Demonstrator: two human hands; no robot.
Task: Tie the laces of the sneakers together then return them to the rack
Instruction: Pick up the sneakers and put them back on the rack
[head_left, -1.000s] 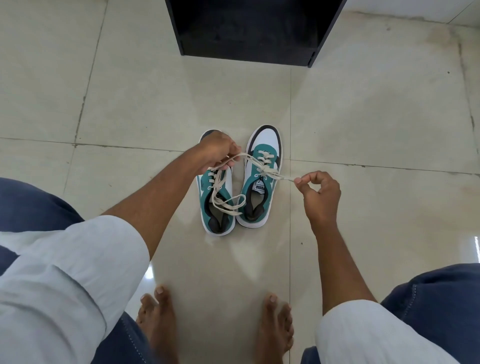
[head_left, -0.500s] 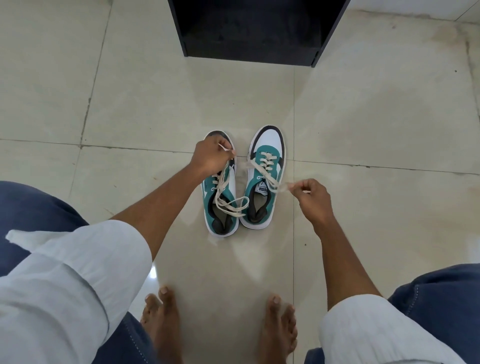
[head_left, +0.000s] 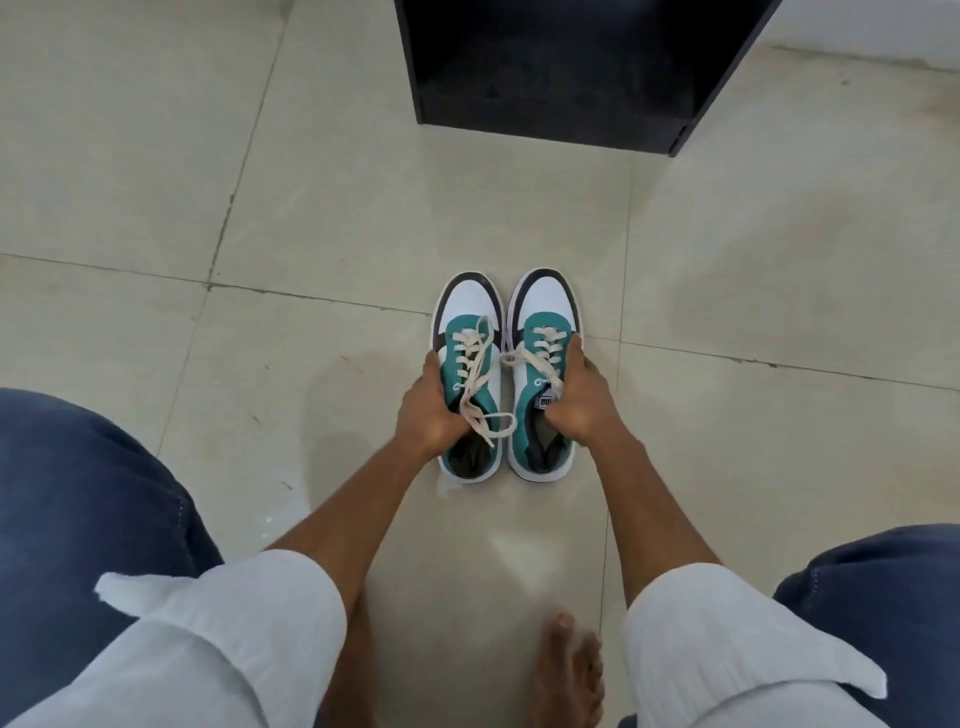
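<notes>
Head view shows the two sneakers (head_left: 506, 374) side by side on the tiled floor (head_left: 311, 208) below the black rack (head_left: 561, 78), left hand (head_left: 428, 410) gripping the left shoe's outer side, right hand (head_left: 579, 402) gripping the right shoe's, cream laces (head_left: 480, 384) between them.

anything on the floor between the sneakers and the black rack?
No. Head view shows only bare floor tile between the sneakers and the rack.

1. Two sneakers: left sneaker (head_left: 470, 384), right sneaker (head_left: 540, 364).
2. Two cream laces: left lace (head_left: 475, 364), right lace (head_left: 540, 358).
3. Two hands: left hand (head_left: 428, 410), right hand (head_left: 579, 400).
4. One black rack (head_left: 550, 73).
5. One bare foot (head_left: 569, 670) in clear view.
</notes>
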